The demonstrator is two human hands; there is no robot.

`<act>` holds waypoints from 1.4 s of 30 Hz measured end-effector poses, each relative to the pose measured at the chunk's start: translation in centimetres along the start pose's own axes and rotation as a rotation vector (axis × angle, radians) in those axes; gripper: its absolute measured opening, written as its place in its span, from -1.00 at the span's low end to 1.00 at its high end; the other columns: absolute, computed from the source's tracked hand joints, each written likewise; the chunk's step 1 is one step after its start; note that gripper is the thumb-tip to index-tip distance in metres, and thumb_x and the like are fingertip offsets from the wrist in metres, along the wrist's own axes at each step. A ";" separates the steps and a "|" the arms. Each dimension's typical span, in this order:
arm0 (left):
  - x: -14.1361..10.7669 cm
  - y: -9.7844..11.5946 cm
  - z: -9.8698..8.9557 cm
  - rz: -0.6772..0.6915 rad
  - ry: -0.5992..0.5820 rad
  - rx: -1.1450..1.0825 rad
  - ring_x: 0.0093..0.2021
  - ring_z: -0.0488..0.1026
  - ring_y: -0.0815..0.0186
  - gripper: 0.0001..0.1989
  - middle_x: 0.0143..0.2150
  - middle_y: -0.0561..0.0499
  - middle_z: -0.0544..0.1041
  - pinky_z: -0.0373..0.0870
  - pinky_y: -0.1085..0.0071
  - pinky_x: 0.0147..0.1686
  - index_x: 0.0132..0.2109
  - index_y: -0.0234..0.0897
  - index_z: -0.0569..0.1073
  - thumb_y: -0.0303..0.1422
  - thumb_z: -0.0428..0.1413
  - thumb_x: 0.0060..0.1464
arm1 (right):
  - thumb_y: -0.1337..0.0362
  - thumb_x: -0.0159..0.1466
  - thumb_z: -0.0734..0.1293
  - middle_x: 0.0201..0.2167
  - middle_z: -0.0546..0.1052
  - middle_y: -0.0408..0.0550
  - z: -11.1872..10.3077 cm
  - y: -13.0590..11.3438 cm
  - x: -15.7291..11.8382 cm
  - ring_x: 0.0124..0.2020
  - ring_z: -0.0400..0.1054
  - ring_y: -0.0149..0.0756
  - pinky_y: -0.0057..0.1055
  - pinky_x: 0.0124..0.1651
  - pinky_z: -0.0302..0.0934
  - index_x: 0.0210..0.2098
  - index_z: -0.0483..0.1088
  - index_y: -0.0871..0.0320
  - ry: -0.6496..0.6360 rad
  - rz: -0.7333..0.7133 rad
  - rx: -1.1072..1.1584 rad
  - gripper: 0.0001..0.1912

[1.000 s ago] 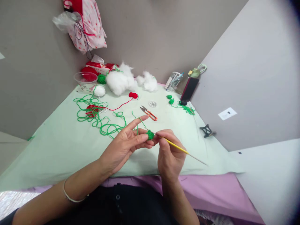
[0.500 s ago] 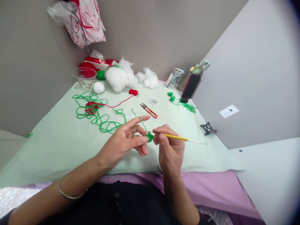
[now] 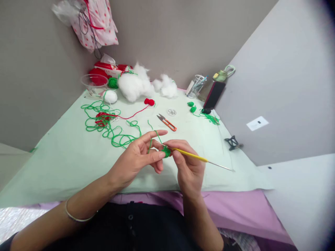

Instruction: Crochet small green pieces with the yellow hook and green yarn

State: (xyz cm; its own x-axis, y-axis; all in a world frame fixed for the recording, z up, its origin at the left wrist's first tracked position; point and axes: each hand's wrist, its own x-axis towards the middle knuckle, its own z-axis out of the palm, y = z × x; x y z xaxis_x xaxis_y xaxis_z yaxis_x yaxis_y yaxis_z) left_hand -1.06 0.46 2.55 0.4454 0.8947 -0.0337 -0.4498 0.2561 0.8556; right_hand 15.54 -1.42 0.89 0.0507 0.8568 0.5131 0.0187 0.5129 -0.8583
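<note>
Between the thumb and fingers of my left hand (image 3: pixel 142 151) is a small green crochet piece (image 3: pixel 166 151). Its green yarn (image 3: pixel 158 137) runs up over my raised left index finger. My right hand (image 3: pixel 190 167) is closed round a crochet hook (image 3: pixel 192 154) with a yellow grip and metal ends. The hook's left tip lies at the top of the green piece, close to the left fingers; whether it is inside a stitch I cannot tell. Loose loops of green yarn (image 3: pixel 123 141) spread over the table left of my hands.
Beyond my hands lie orange-handled thread snips (image 3: pixel 167 122), a small dish (image 3: pixel 172 112) and a red crocheted piece (image 3: pixel 149 101). White stuffing (image 3: pixel 134 83) and a clear tub (image 3: pixel 94 87) stand at the back. Right are a phone (image 3: pixel 214 96), small green pieces (image 3: pixel 193 109) and a black stand (image 3: pixel 232 143).
The hook has tilted, its right end now lower, and my right hand has shifted slightly left, nearer the green piece. My left hand keeps its hold.
</note>
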 end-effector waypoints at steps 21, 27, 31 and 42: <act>-0.3 0.8 0.7 0.011 0.059 -0.038 -0.44 0.59 0.47 -0.66 -0.29 0.17 0.49 0.57 0.55 -0.39 0.10 -0.17 0.60 -0.40 0.35 0.18 | 0.25 0.50 0.28 -0.25 0.66 -0.12 -0.1 -0.3 0.3 -0.37 0.49 -0.43 -0.42 -0.31 0.38 -0.15 0.57 0.06 0.062 0.004 0.199 -0.80; -0.4 0.2 0.2 0.039 0.073 0.048 -0.41 0.61 0.45 -0.59 -0.26 0.17 0.49 0.59 0.51 -0.33 0.17 -0.10 0.57 -0.36 0.36 0.19 | 0.38 0.50 0.23 -0.21 0.64 -0.08 0.0 -0.6 -0.3 -0.32 0.49 -0.37 -0.34 -0.27 0.42 -0.07 0.53 0.07 0.077 -0.210 -0.084 -0.77; -0.3 0.0 0.2 0.095 0.118 0.093 -0.35 0.62 0.42 -0.60 -0.29 0.16 0.49 0.59 0.49 -0.24 0.15 -0.12 0.58 -0.38 0.37 0.17 | 0.44 0.48 0.22 -0.20 0.64 -0.05 -0.1 -0.6 -0.4 -0.20 0.56 -0.28 -0.29 -0.19 0.48 -0.03 0.50 0.07 0.012 -0.374 -0.308 -0.75; -0.3 0.5 0.5 -0.152 0.101 -0.180 -0.68 0.06 0.67 -0.52 -0.54 0.25 0.31 0.01 0.67 -0.66 0.19 -0.33 0.57 -0.38 0.39 0.14 | 0.46 0.43 0.30 -0.16 0.60 -0.01 1.0 1.1 -0.9 -0.17 0.52 -0.27 -0.30 -0.18 0.48 0.00 0.57 0.04 0.137 -0.496 -0.509 -0.72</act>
State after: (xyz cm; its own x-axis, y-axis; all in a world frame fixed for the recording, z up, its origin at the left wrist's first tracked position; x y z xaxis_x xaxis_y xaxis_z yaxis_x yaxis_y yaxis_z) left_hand -1.00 0.15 3.22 0.4432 0.8705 -0.2141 -0.5177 0.4435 0.7316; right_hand 14.56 -1.57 -0.55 0.0393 0.4983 0.8661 0.5331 0.7227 -0.4399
